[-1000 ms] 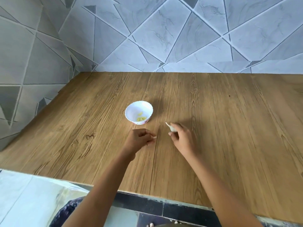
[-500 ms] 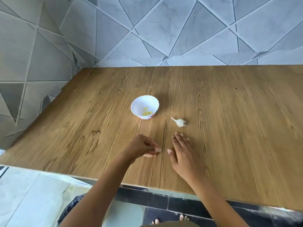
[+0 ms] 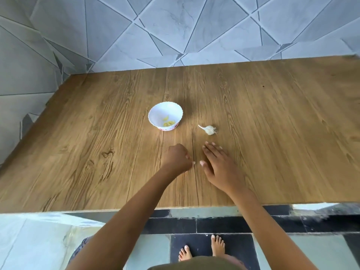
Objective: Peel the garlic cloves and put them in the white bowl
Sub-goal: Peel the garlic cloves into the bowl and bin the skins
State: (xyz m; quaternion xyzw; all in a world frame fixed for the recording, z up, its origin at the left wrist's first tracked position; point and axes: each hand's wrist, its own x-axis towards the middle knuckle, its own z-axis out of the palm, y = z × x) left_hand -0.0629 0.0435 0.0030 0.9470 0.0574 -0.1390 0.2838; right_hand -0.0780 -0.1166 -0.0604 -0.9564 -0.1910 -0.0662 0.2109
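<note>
Quick one on the garlic job: the bowl [image 3: 160, 112] sits around the middle of the table [image 3: 272, 137], a bit toward the left edge, with a few yellowish peeled cloves [image 3: 169, 123] in the bottom. The garlic [image 3: 208, 129] lies on the wood just right of the bowl and slightly closer to the near edge, stalk pointing at the bowl, and nothing is touching it. Both hands are between the garlic and the near edge. The right hand [image 3: 218, 165] lies flat, palm down, fingers [image 3: 211, 148] straight and close together, holding nothing. The left hand [image 3: 176, 159] is curled in, thumb against fingertips, and we can't see anything in that pinch. We reckon the step is grabbing the garlic to break off the next clove. So we'd reach with the right hand and take it round the fat body, not the thin stalk, which looks like it'd snap. Then we'd lever 1 clove off with the left thumb, nip the root end so the skin slides off, and do it close to the bowl so only the bare clove goes in. Labels: none we can read, just a reddish pattern low on the bowl's outside.
</note>
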